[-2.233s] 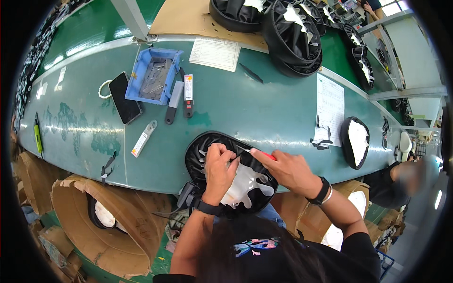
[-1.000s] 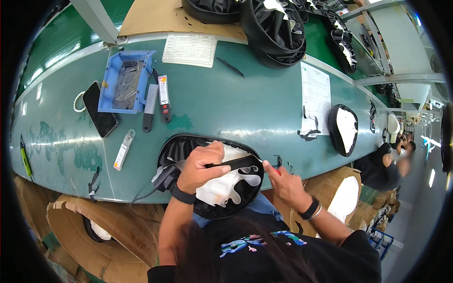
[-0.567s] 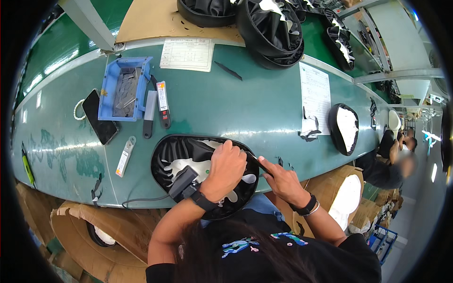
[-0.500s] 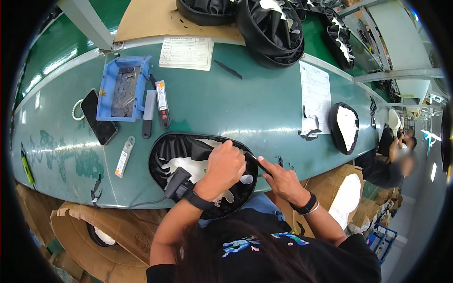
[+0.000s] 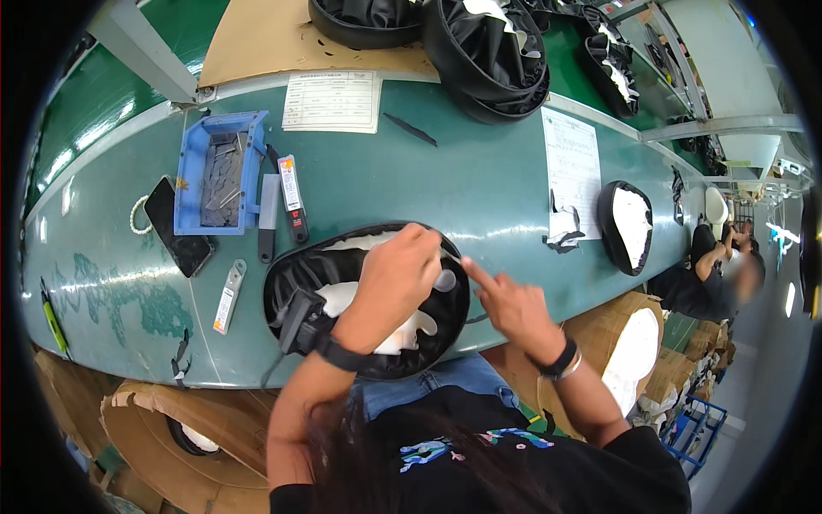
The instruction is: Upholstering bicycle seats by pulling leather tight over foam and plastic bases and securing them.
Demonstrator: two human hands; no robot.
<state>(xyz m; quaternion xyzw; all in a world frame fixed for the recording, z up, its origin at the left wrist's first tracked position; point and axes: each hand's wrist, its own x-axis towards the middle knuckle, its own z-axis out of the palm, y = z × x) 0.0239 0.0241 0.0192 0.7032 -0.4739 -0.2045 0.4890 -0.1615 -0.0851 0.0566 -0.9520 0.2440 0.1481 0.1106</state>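
Two bare hands met over a black cover (image 5: 300, 278) with a white lining (image 5: 338, 298), at the near edge of the green table (image 5: 368, 188) in the head view. The left hand's (image 5: 398, 270) fingers were curled closed above the far rim, their grip hidden. The right hand (image 5: 515, 315) pointed its index finger toward the cover; whether its curled fingers held anything could not be told.

Open bench (image 5: 488, 193) ahead (bin (image 5: 208, 230) left)
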